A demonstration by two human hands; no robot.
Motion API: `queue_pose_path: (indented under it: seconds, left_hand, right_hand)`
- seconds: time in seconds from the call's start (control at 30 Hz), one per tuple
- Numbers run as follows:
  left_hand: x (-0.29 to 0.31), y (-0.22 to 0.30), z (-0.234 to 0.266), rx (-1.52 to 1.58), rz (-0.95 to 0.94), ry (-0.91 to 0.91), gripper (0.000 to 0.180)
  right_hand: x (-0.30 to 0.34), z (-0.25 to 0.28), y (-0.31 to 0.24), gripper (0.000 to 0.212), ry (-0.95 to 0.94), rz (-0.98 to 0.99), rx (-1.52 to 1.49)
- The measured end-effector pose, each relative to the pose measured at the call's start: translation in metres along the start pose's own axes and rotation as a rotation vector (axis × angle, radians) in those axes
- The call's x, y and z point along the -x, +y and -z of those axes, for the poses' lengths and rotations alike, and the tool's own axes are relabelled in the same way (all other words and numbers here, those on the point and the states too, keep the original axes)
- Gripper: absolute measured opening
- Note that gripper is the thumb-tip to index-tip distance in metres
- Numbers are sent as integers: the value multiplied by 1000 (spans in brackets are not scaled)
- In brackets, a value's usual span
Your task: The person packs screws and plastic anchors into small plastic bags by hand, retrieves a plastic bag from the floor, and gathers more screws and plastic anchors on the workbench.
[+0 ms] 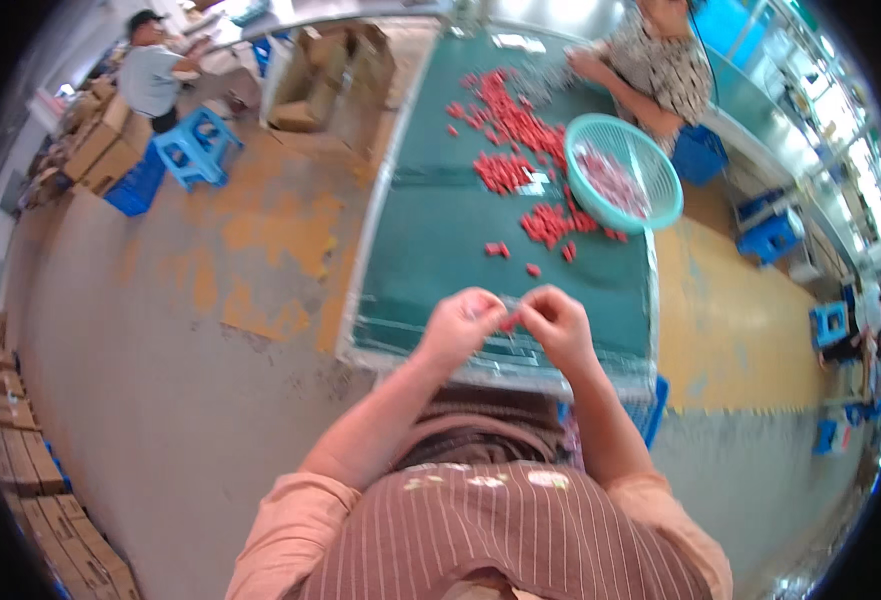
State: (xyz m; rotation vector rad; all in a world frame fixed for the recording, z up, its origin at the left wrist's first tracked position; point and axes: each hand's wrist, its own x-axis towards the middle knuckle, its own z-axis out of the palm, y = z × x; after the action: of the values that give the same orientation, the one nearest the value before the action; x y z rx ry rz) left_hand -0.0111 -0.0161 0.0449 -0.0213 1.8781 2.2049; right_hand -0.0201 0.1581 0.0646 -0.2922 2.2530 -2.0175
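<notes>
Over the near end of the green table, both my hands meet with the fingers pinched. My left hand [456, 328] and my right hand [560, 330] hold a small red piece [509, 321] between their fingertips. Something clear and shiny, like thin plastic, shows by the left fingertips; its exact form is too small to make out. Just beyond my hands lie a few loose red pieces [533, 270]. Farther off, many more red pieces [505, 173] are spread in heaps. A mint-green plastic basket [582, 190] at the right edge holds pinkish, wrapped-looking pieces [612, 183].
The green tabletop [415, 250] has a pale taped rim. Across it at the far right, a person [660, 75] reaches toward clear small items [545, 80]. Left of the table stand an open cardboard box [320, 140], a blue stool [197, 145] and another seated person [150, 80].
</notes>
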Motion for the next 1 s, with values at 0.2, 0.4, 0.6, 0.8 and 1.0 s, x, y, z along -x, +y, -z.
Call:
queue_pose_path:
  seconds: [0.2, 0.4, 0.6, 0.8, 1.0]
  left_hand:
    - [-2, 4, -7, 175, -51, -25, 6]
    - [-4, 1, -4, 151, 0, -7, 6]
    - [5, 2, -20, 131, -5, -30, 8]
    - [-2, -6, -21, 77, -47, -148, 14]
    - [3, 13, -33, 90, 163, -224, 16]
  right_hand:
    - [3, 6, 6, 6, 20, -96, -37]
    - [1, 6, 4, 5, 11, -93, -119]
    - [14, 7, 3, 3, 15, -72, -117]
    - [18, 18, -2, 10, 53, -86, -153]
    - [11, 24, -3, 10, 175, -267, -804]
